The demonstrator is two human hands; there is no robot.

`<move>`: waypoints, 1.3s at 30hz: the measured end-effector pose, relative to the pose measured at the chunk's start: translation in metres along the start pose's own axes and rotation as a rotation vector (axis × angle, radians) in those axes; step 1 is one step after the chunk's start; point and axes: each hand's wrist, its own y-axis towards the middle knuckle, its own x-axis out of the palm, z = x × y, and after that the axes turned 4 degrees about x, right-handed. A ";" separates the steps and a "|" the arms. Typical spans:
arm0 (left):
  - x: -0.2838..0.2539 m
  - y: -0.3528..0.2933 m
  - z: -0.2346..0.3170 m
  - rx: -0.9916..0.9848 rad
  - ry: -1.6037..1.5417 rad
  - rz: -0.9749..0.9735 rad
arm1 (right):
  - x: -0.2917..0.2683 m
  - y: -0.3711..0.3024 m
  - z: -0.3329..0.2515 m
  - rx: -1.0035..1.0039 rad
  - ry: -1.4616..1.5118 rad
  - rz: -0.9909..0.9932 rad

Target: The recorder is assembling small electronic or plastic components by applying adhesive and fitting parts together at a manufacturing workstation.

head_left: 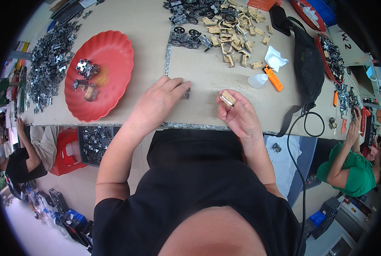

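My right hand [240,116] pinches a small tan toy-vehicle body piece [228,98] between thumb and fingers, its pale whitish side showing. Left of it, my left hand [158,99] is low over the table, palm down. Its fingers are bent together around a small dark part [187,93], mostly hidden by the fingertips. Beyond my hands lies a heap of similar tan pieces [237,40]. Dark wheeled chassis [185,39] are piled beside that heap. On the left, a red scalloped plate [121,51] carries several dark and tan assemblies [87,68].
A white plastic bottle [257,80], an orange-and-black tool [273,79] and a crumpled tissue [276,59] lie to the right, by a black bag [308,64] with a cable. Many small metal parts [49,64] cover the far left. Other people sit on both sides.
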 end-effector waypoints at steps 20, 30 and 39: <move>0.003 0.011 0.014 -0.182 -0.683 -0.011 | 0.010 0.005 -0.010 0.118 -0.073 0.119; 0.009 0.012 0.021 -0.213 -0.761 0.067 | 0.005 0.007 -0.009 0.160 -0.128 0.078; 0.010 0.019 0.020 -0.226 -0.672 0.058 | 0.008 0.005 -0.009 0.134 -0.172 0.092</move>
